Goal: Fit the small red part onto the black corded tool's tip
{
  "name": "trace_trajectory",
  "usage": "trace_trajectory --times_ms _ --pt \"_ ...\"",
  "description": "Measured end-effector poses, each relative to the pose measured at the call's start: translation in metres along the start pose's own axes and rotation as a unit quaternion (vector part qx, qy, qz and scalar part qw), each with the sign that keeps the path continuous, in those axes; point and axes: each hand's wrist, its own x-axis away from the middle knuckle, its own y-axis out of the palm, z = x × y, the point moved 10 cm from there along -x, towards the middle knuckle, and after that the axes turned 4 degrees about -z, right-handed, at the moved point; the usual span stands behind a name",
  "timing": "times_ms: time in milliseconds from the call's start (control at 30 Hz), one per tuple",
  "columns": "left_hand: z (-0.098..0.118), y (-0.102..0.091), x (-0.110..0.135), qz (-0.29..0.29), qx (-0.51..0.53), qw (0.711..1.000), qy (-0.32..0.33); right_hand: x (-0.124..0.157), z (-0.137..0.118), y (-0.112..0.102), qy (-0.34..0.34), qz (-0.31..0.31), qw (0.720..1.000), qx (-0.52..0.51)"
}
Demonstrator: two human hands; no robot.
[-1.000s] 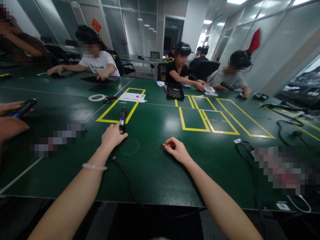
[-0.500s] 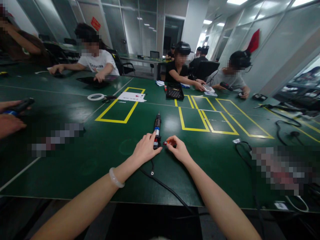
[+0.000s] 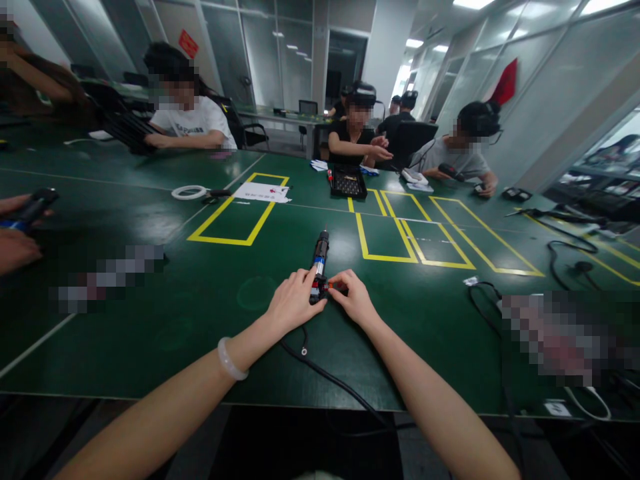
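My left hand [image 3: 291, 301] is closed around the rear part of an electric screwdriver [image 3: 321, 249], which lies on the green table with its tip pointing away from me. Its body is black at the nose, with a blue and silver section behind; open inner parts show near my fingers. Between the thumb and fingertips of my right hand [image 3: 354, 298] is a small red-orange piece [image 3: 329, 285], right against the screwdriver's right side. Whether it is seated there is hidden by my fingers. A black cord [image 3: 340, 382] with a small metal ring runs toward the table's front edge.
Yellow tape outlines [image 3: 390, 259] mark the table [image 3: 240, 360] ahead. Beyond stand a black parts tray [image 3: 349, 183], a paper sheet [image 3: 263, 193] and a white cable coil [image 3: 189, 192]. A co-worker's hands [image 3: 20, 250] hold a tool at left. Other people sit opposite. Cables [image 3: 485, 313] lie at right.
My right hand has moved left, bringing the small red-orange piece from a gap away up against the screwdriver. The screwdriver's tip has swung slightly right; my left hand stays on it.
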Motion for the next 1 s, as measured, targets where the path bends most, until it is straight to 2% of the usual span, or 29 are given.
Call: trace_trajectory --times_ms 300,467,800,1000 --pt "0.001 0.0 0.0 0.008 -0.007 1.0 -0.011 -0.001 0.002 0.008 0.014 -0.013 1.0 -0.014" --pt "0.002 -0.003 -0.001 0.003 -0.026 1.0 -0.018 0.0 -0.001 0.004 0.016 -0.015 1.0 -0.016" --pt "0.005 -0.001 -0.012 -0.006 -0.052 0.998 -0.034 0.002 -0.019 -0.001 0.008 -0.003 0.998 0.062" --pt "-0.005 -0.004 -0.015 -0.005 -0.078 0.996 -0.047 0.003 -0.024 0.009 0.003 -0.047 0.999 -0.001"
